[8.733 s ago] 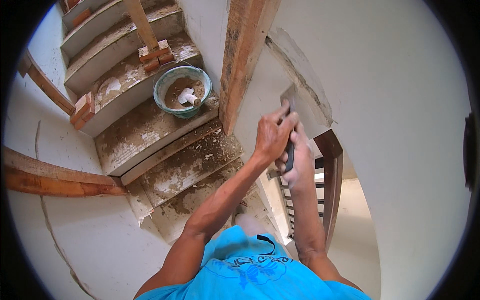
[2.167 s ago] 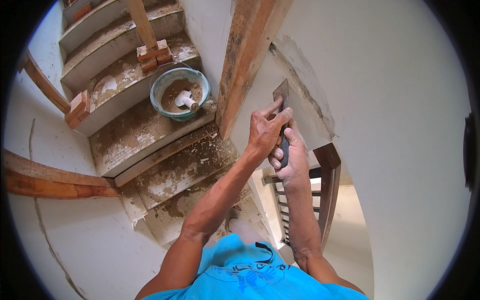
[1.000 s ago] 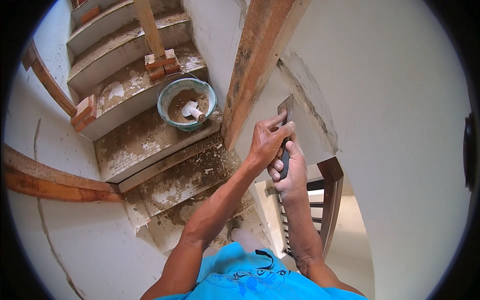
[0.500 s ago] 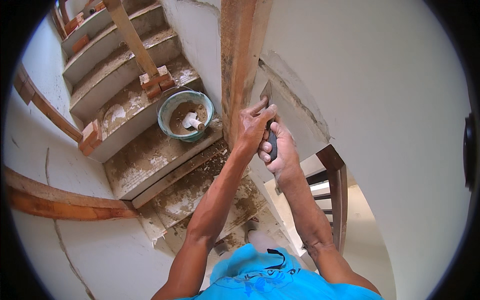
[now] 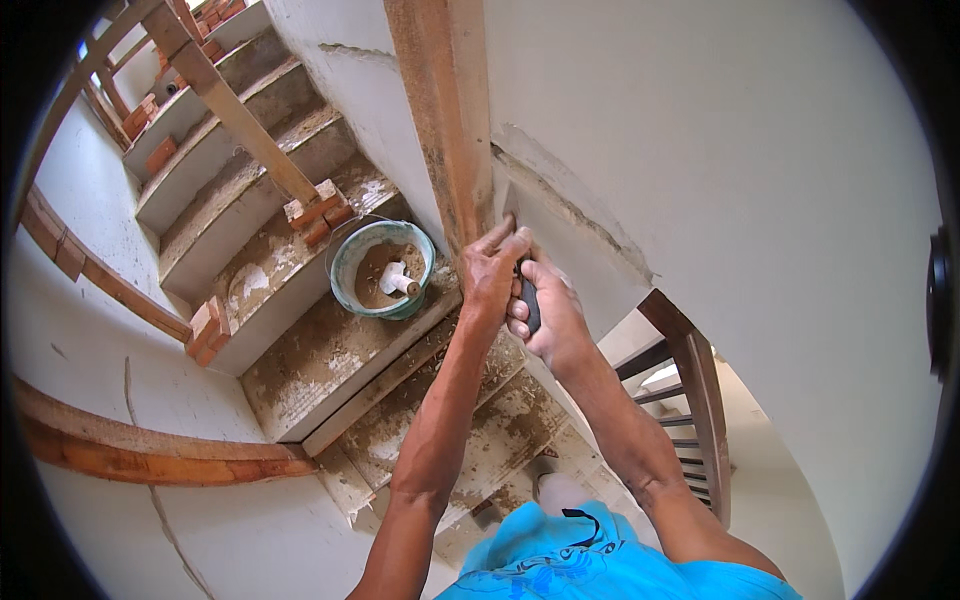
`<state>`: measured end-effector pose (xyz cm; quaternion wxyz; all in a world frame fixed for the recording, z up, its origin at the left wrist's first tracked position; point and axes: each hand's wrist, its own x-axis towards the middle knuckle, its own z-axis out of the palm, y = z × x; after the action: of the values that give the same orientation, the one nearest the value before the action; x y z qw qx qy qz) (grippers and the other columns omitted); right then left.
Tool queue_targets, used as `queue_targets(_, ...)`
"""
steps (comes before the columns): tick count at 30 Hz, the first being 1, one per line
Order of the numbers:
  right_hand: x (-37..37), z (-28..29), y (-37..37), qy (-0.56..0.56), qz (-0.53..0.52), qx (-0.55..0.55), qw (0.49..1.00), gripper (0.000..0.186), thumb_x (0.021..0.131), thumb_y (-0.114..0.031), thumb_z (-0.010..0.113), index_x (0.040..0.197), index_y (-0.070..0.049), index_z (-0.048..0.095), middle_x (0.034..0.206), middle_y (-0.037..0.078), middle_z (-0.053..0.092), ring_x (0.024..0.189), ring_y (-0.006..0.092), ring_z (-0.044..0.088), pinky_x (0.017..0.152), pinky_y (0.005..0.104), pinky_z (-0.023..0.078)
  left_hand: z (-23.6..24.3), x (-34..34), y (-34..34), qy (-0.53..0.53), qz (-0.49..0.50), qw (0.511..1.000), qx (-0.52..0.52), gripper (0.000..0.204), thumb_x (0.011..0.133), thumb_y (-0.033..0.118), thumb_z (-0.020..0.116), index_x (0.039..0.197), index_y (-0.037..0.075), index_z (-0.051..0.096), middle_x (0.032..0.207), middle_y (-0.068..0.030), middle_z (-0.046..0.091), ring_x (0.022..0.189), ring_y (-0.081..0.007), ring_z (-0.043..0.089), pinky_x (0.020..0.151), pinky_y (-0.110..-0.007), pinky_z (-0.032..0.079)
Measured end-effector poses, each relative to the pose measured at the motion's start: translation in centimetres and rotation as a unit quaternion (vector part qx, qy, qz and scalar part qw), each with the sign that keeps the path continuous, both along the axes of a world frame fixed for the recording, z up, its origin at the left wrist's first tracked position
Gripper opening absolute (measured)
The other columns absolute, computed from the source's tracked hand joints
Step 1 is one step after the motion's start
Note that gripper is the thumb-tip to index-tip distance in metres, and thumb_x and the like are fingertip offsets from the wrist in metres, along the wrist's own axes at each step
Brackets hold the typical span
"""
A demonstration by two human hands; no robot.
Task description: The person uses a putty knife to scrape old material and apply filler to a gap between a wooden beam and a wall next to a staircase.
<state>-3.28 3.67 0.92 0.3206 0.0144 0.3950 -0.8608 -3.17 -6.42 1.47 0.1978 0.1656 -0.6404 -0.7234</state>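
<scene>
My right hand point(image 5: 556, 318) is wrapped round the dark handle of a plastering trowel point(image 5: 530, 298), with the handle pointing up along the wall. My left hand point(image 5: 487, 278) is closed against the trowel's upper part, its index finger stretched toward the blade tip. The hands touch each other and hide most of the blade. Behind them is a white wall point(image 5: 720, 180), where a rough, chipped ledge point(image 5: 575, 208) slants down to the right. A wooden post point(image 5: 440, 110) stands just left of the blade.
On a stair step at left sits a teal bucket point(image 5: 345, 270) of brown mix, with a white-handled tool point(image 5: 400, 280) in it. Dusty steps point(image 5: 300, 375) curve upward, with bricks point(image 5: 208, 332) and timber props point(image 5: 235, 105). A dark railing point(image 5: 700, 400) is at lower right.
My hands and the trowel have moved down along the wall, the blade now lower and more covered. The view has shifted, so the stairs and bucket sit slightly farther right and lower.
</scene>
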Motion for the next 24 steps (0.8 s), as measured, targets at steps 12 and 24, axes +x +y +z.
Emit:
queue_targets(12, -1.5, 1.5, -2.6, -0.010, -0.011, -0.008, 1.000, 0.033, 0.100, -0.019, 0.044, 0.133, -0.021, 0.049, 0.072, -0.001, 0.048, 0.046, 0.0075, 0.045, 0.032, 0.0233, 0.035, 0.1, -1.5, -2.9, -0.021, -0.026, 0.998, 0.050, 0.062, 0.088, 0.027, 0.070, 0.138, -0.005, 0.053, 0.100, -0.0129, 0.069, 0.063, -0.0087, 0.054, 0.053, -0.022, 0.045)
queue_targets(24, -0.7, 1.3, -2.2, -0.029, 0.003, -0.028, 0.999, 0.048, 0.099, -0.016, 0.044, 0.146, -0.023, 0.038, 0.071, -0.001, 0.048, 0.046, 0.0085, 0.045, 0.032, 0.0235, 0.036, 1.8, 0.4, -2.0, -0.043, -0.021, 0.999, 0.004, 0.056, 0.089, 0.026, 0.069, 0.135, -0.003, 0.056, 0.090, -0.0066, 0.068, 0.057, -0.0051, 0.048, 0.050, -0.021, 0.042)
